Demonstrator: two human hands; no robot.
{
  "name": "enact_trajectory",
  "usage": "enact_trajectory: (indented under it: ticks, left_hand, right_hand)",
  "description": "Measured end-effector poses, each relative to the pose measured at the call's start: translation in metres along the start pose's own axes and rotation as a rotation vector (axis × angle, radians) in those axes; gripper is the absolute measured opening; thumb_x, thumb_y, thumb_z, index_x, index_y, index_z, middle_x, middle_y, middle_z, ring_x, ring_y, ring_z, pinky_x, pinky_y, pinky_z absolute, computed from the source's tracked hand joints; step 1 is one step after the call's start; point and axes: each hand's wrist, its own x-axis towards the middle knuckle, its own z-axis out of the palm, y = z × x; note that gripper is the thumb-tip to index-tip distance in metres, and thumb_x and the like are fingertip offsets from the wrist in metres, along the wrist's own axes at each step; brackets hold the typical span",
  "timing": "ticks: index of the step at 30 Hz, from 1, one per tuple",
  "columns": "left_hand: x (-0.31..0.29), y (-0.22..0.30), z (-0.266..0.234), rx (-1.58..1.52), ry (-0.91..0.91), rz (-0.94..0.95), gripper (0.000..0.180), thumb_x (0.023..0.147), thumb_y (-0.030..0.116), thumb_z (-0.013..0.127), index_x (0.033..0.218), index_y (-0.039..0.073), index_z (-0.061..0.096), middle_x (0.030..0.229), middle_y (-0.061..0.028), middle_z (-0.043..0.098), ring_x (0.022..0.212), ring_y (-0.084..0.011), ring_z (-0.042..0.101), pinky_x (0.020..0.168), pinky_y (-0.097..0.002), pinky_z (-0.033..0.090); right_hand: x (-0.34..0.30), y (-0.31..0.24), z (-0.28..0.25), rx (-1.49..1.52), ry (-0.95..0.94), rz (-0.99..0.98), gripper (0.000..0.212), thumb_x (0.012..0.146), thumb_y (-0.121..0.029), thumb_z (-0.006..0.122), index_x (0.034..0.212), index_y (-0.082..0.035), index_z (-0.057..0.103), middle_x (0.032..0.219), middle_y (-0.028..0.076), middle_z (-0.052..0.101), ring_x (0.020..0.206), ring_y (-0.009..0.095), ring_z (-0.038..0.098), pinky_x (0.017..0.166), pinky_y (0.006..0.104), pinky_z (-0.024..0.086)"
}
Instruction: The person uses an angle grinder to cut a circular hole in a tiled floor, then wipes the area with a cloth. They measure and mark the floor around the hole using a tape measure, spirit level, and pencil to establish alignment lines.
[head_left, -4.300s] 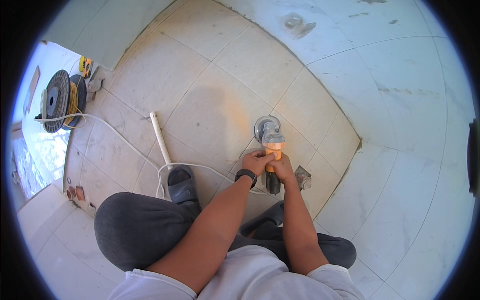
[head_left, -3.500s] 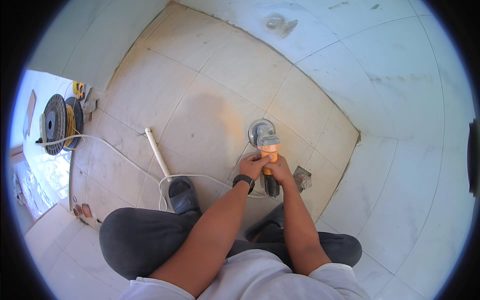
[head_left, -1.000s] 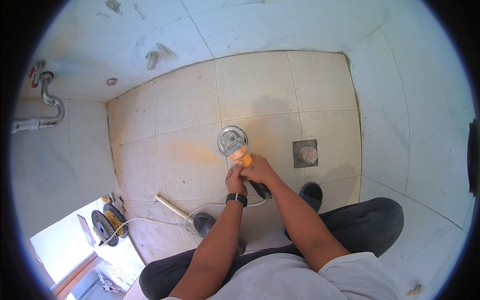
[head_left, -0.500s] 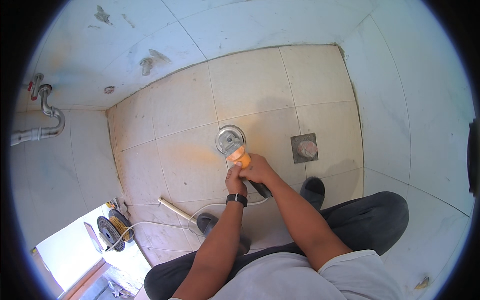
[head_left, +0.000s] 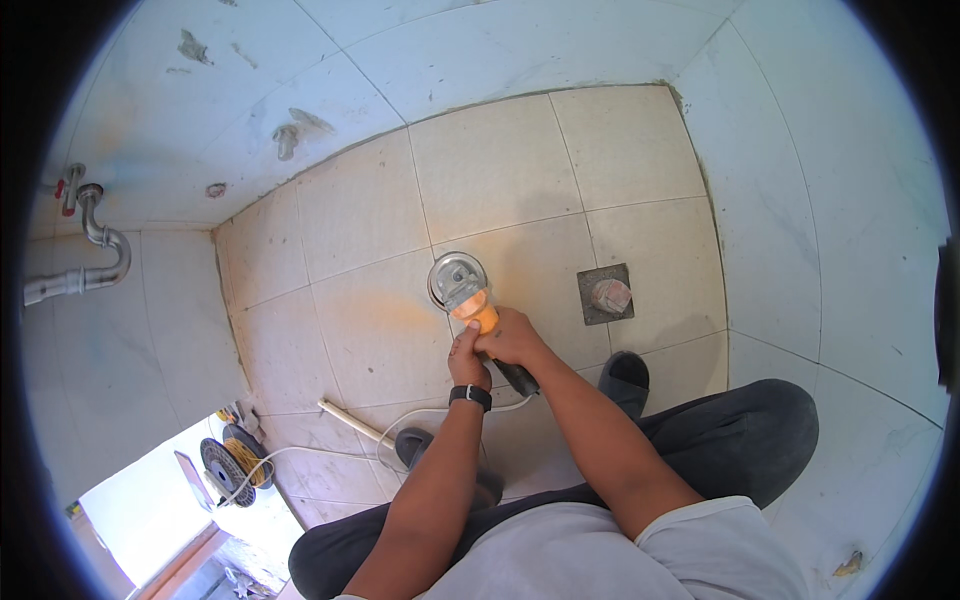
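Both my hands are wrapped round an orange and black angle grinder [head_left: 476, 309]. Its round metal disc guard [head_left: 458, 275] sits low over the beige tiled floor [head_left: 370, 240], close to a grout joint; whether the disc touches the tile cannot be told. My left hand [head_left: 466, 357], with a black watch above it, closes on the near side of the orange body. Just beside it, my right hand [head_left: 514, 338] is closed over the body and rear part. The black rear end [head_left: 517, 377] sticks out below, and a white cord [head_left: 430, 410] trails from it to the left.
Right of the grinder, a grey square recess [head_left: 606, 295] holds a plugged pipe. A pale strip [head_left: 352, 422] lies near my left foot. At the lower left stand a cable reel [head_left: 224, 470] and the cord. A metal drain pipe [head_left: 112, 255] juts from the left wall.
The view has shifted slightly. My hands stay closed on the grinder, which is at almost the same place on the floor.
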Motion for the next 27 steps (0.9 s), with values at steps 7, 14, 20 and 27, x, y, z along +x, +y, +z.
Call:
enact_trajectory:
  ticks: [7,14,20,27]
  left_hand:
    - [0.0022,0.0006,-0.0012,-0.022,-0.021,0.005,0.040,0.090,0.031,0.078,0.113,-0.001,0.068,0.106,-0.0102,0.071,0.098,-0.0197,0.067,0.092,-0.0342,0.050]
    - [0.0047,-0.0026,-0.0061,-0.019,-0.038,0.014,0.044,0.091,0.032,0.077,0.117,-0.003,0.067,0.110,-0.0108,0.071,0.100,-0.0207,0.066,0.093,-0.0355,0.050]
    - [0.0039,0.0007,-0.0042,-0.021,-0.014,-0.028,0.045,0.091,0.032,0.077,0.117,-0.003,0.066,0.110,-0.0104,0.070,0.102,-0.0206,0.065,0.093,-0.0360,0.049]
    - [0.0000,-0.0004,-0.0079,0.023,-0.063,-0.008,0.041,0.093,0.033,0.075,0.117,0.002,0.065,0.109,-0.0083,0.070,0.100,-0.0205,0.066,0.092,-0.0360,0.050]
  right_hand:
    - [0.0044,-0.0014,0.0004,-0.051,-0.027,-0.001,0.053,0.068,-0.037,0.079,0.104,0.001,0.071,0.098,0.023,0.074,0.096,0.040,0.072,0.084,0.0425,0.056]
    - [0.0052,-0.0024,0.0025,-0.053,-0.021,-0.016,0.051,0.067,-0.035,0.079,0.102,0.001,0.071,0.098,0.023,0.075,0.095,0.040,0.072,0.084,0.0429,0.056]
    - [0.0051,-0.0016,0.0027,-0.033,-0.003,0.021,0.049,0.066,-0.033,0.080,0.098,0.003,0.072,0.096,0.025,0.074,0.092,0.040,0.073,0.080,0.0436,0.058]
    - [-0.0030,-0.0001,0.0044,-0.002,0.012,-0.036,0.053,0.067,-0.034,0.080,0.104,0.002,0.069,0.096,0.023,0.074,0.093,0.040,0.073,0.082,0.0428,0.057]
